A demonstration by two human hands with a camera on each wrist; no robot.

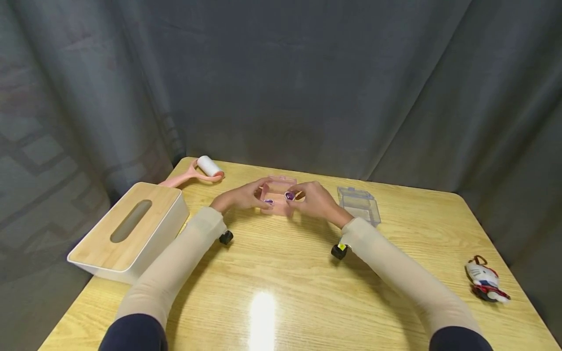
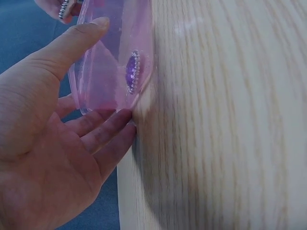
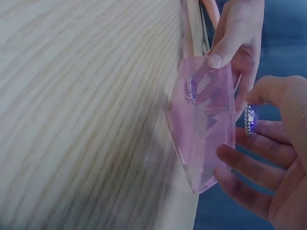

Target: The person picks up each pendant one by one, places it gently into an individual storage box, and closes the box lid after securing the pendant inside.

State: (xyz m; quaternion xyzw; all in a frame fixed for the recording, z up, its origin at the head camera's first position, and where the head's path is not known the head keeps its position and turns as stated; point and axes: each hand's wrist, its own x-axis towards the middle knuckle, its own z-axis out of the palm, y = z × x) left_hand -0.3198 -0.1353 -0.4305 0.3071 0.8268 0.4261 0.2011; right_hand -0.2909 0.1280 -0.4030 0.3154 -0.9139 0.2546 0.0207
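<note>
Nearest the camera, dark navy sleeve ends point(image 1: 133, 334), then smooth beige sleeves point(image 1: 173, 263) reaching forward over a pale, glossy wood-grain worktop point(image 1: 298, 282), with a small black camera point(image 1: 226, 238) at each wrist. To the left, a long white tissue box point(image 1: 161, 236) with a flat light-wood lid and a rounded slot; just beyond, a pink plastic roller point(image 1: 210, 167) with a forked handle and a white cylindrical head. To the right, near the edge, a small white cat-faced figure point(image 1: 482, 280) with red and blue details and a brown loop. Behind everything, a dark grey draped curtain point(image 1: 285, 87).

Toward the far side, between both hands, a translucent pink plastic box point(image 1: 280, 209), angular, thin-walled and open. Curled about its left end, the left hand point(image 1: 243, 196), thumb at the near wall, fingers behind. At its right side, the right hand point(image 1: 317, 201), thumb and forefinger closed in a pinch on an oval purple faceted gem point(image 1: 290, 196) with a beaded silvery rim, remaining fingers loosely spread beside the box. Low inside, near the left thumb, a matching purple gem point(image 2: 133, 72), visible through the wall. Just beside the right hand, an open clear plastic box point(image 1: 361, 204).
</note>
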